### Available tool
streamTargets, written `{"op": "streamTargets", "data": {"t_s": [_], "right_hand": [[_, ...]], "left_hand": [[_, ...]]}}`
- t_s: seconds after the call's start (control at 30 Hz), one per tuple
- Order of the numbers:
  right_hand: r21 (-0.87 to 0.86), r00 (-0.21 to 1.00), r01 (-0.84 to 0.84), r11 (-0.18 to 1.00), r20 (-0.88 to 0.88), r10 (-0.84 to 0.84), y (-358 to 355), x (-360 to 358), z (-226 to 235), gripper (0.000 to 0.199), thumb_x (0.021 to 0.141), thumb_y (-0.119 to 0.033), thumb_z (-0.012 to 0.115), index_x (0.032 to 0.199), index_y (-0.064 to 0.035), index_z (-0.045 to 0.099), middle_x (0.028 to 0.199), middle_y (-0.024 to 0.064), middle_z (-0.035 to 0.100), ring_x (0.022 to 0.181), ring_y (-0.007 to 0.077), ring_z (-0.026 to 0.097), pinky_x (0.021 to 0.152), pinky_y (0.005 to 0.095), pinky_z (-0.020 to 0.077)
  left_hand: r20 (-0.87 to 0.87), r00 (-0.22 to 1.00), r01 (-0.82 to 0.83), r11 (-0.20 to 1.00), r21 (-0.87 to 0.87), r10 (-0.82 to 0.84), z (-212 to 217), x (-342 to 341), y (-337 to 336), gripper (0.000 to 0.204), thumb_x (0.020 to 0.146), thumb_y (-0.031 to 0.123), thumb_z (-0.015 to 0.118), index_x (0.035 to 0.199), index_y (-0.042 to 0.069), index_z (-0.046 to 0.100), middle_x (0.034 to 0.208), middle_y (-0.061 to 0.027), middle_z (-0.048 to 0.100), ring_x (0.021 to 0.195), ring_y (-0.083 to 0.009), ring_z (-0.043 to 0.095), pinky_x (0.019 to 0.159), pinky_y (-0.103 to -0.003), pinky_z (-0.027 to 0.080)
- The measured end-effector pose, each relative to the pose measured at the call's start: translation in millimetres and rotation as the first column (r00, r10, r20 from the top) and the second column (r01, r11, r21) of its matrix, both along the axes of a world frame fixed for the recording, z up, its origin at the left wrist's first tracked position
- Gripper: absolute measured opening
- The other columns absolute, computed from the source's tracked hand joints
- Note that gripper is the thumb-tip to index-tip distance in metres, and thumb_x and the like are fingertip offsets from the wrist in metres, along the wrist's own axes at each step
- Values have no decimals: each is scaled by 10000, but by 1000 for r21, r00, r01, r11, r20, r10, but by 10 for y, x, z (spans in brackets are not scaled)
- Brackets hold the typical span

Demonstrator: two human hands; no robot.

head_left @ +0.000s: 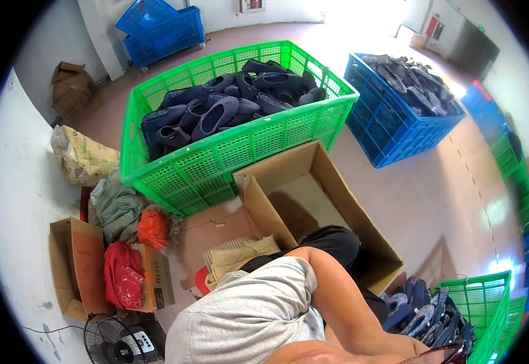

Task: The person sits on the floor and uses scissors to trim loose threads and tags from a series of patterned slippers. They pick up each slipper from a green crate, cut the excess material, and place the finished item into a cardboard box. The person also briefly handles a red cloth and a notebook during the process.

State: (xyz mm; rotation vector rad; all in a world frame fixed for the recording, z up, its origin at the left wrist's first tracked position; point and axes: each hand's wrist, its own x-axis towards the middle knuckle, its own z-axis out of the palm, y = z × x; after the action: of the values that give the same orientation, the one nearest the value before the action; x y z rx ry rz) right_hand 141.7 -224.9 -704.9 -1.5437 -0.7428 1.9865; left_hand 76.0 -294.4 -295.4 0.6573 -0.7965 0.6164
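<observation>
A bare arm (352, 297) with a grey short sleeve (246, 303) crosses the lower middle toward the lower right. Its hand is out of sight, and which arm it is I cannot tell. Neither my left hand nor my right hand shows. Close to this arm lie several dark blue and patterned slippers (425, 312), beside a green crate (489, 294). An open cardboard box (264, 206) stands just beyond, with black trousers (337, 242) against its near side. Behind it, a large green crate (234, 155) holds a heap of dark slip-on shoes (219, 115).
A blue crate (392, 133) heaped with shoes stands at the right. Stacked blue crates (164, 39) are at the back left. Along the left wall are a yellowish sack (82, 155), an open carton (85, 255), a red bag (125, 276) and a black fan (113, 343).
</observation>
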Motion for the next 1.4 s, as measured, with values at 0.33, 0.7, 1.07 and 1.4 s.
{"op": "streamTargets", "data": {"t_s": [0.33, 0.7, 1.07, 1.4], "right_hand": [[-15, 1000, -19, 1000, -4, 19, -10, -8, -13, 108, 949, -160, 594, 952, -63, 642, 838, 58, 669, 692, 149, 634, 634, 261, 542], [-20, 999, -32, 999, -12, 31, -12, 0, -2, 114, 955, -153, 582, 952, -55, 640, 842, 62, 668, 695, 157, 639, 657, 268, 552], [-22, 996, -27, 999, -81, 25, -34, 24, -105, 105, 967, -129, 556, 991, -55, 627, 869, 73, 669, 715, 189, 669, 645, 293, 568], [-29, 1000, 2, 1000, 3, -2, 32, 121, -317, 67, 968, -121, 569, 985, -85, 622, 856, 76, 680, 675, 210, 688, 578, 299, 565]], "left_hand": [[-39, 999, 7, 1000, -23, -8, -2, -53, -25, 463, 1022, 159, 506, 1410, -72, 402, 1373, -138, 501, 1282, -177, 469, 1089, -336, 356], [-53, 999, 9, 1000, -23, -10, -7, -62, -14, 453, 1018, 181, 518, 1395, -53, 425, 1324, -123, 524, 1237, -165, 491, 1058, -327, 376], [-68, 998, 8, 1000, -28, -10, 10, -80, -33, 443, 1014, 202, 531, 1380, -34, 447, 1276, -108, 547, 1191, -154, 513, 1026, -319, 396], [-81, 996, 32, 999, -8, -32, 8, -152, -72, 435, 1010, 221, 542, 1367, -17, 467, 1232, -94, 568, 1149, -144, 533, 998, -312, 414]]}}
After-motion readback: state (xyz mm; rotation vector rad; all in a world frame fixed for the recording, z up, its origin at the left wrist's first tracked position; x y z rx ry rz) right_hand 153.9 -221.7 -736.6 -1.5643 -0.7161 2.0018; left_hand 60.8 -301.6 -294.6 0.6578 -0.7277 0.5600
